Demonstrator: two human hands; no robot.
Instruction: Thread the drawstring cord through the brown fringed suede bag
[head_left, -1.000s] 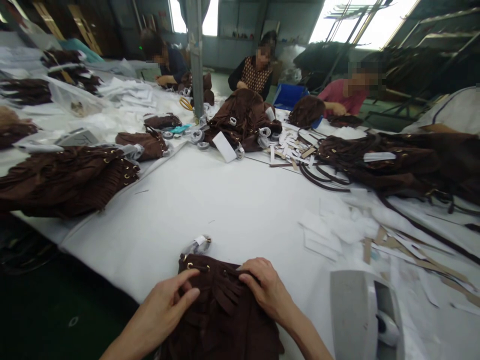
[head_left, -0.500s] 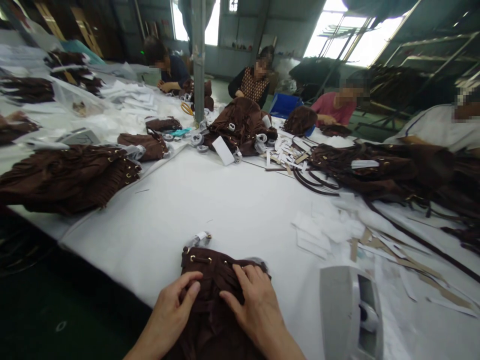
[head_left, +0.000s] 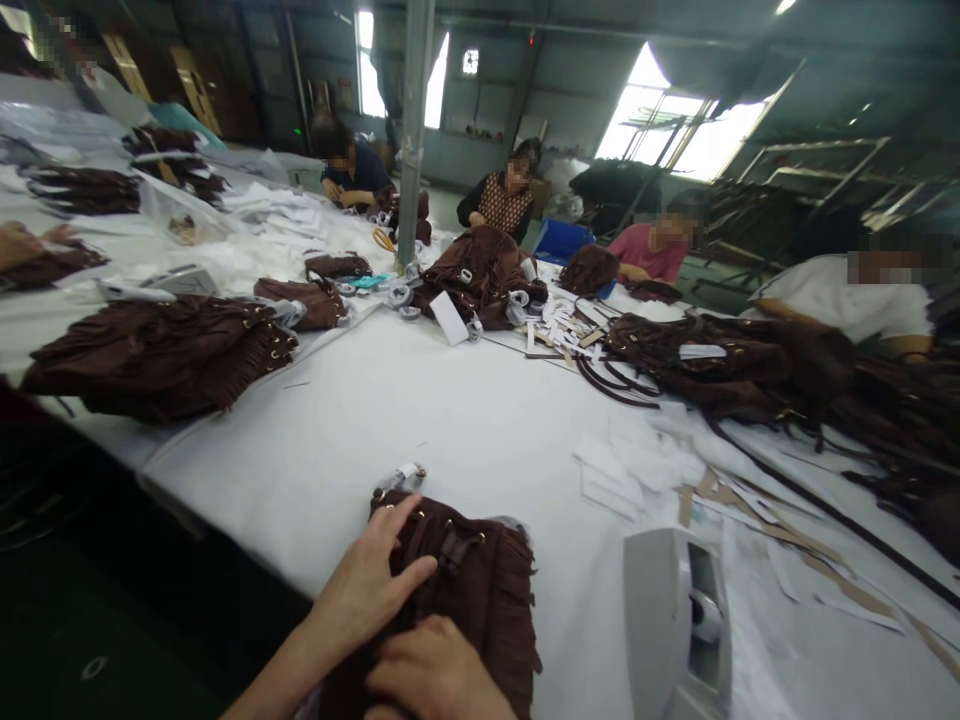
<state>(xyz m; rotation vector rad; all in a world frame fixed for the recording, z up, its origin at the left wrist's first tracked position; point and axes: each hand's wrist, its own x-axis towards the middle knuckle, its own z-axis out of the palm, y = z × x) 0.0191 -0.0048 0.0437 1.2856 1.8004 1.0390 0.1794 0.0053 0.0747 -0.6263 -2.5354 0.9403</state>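
Note:
A dark brown fringed bag (head_left: 502, 590) with gold eyelets lies on the white table (head_left: 360, 400) in front of me. A wrapped strap end with a white tag (head_left: 406, 472) sticks out beyond its top edge. My left hand (head_left: 375, 570) rests on the bag's upper left part, thumb and fingers apart. Lower down, my right hand (head_left: 431, 665) is on the middle of the bag with its fingers bent; their tips are partly hidden, so I cannot make out whether they grip anything.
A grey tape dispenser (head_left: 656, 610) stands to the right, near paper scraps (head_left: 607, 480) and strips. Brown bags (head_left: 165, 355) lie at the left, and more (head_left: 480, 275) are piled by a metal post (head_left: 412, 150). Several people work across the table.
My right hand has moved down and left over the bag, uncovering its right side and fringe. My left hand has shifted slightly up and right. The camera view has shifted a little.

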